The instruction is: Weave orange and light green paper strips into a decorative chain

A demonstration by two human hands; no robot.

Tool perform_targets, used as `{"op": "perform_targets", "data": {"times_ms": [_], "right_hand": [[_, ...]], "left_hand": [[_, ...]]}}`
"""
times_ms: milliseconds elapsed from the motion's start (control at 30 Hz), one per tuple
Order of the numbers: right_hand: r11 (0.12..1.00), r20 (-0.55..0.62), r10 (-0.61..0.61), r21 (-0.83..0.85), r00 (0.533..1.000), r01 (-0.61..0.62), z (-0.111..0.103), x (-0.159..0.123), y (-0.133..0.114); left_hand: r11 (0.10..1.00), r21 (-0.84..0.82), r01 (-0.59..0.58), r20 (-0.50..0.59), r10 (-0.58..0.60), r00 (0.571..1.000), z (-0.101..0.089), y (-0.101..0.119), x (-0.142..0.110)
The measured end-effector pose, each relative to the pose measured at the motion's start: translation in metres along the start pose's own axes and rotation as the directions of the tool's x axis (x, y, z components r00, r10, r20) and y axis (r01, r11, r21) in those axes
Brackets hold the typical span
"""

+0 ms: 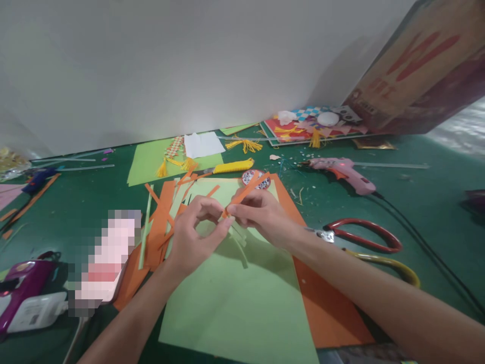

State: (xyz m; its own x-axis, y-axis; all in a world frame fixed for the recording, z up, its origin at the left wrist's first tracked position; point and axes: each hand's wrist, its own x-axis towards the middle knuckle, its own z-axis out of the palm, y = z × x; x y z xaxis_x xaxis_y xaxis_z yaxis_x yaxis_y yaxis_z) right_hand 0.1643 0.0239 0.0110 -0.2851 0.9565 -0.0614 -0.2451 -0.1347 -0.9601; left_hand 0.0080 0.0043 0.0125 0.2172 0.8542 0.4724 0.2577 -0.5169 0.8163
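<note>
"Why is that orange strip [249, 190] needing two grips?"

"The left hand [194, 235] is pinching its lower end and the right hand [262, 213] is gripping just beside, seemingly steadying it above the green sheet [235, 308]."

"And the scissors [328, 235]?"

"They're lying on the bench [428, 207] to the right, perhaps leaving both hands room."

Green table [420, 202]; pink glue gun [343, 171] atop

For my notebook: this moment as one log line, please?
left hand: pinching orange strip | right hand: pinching orange strip | below: green sheet
</note>
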Motion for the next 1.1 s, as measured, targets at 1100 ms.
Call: {"op": "perform_targets", "data": {"times_ms": [1100], "right_hand": [[0.95,-0.025,-0.189,-0.256,0.982,0.176,0.0016,-0.0006,-0.0017]], "left_hand": [[0.992,0.122,0.041,-0.225,-0.013,0.974,0.0007,-0.0015,0.0031]]}}
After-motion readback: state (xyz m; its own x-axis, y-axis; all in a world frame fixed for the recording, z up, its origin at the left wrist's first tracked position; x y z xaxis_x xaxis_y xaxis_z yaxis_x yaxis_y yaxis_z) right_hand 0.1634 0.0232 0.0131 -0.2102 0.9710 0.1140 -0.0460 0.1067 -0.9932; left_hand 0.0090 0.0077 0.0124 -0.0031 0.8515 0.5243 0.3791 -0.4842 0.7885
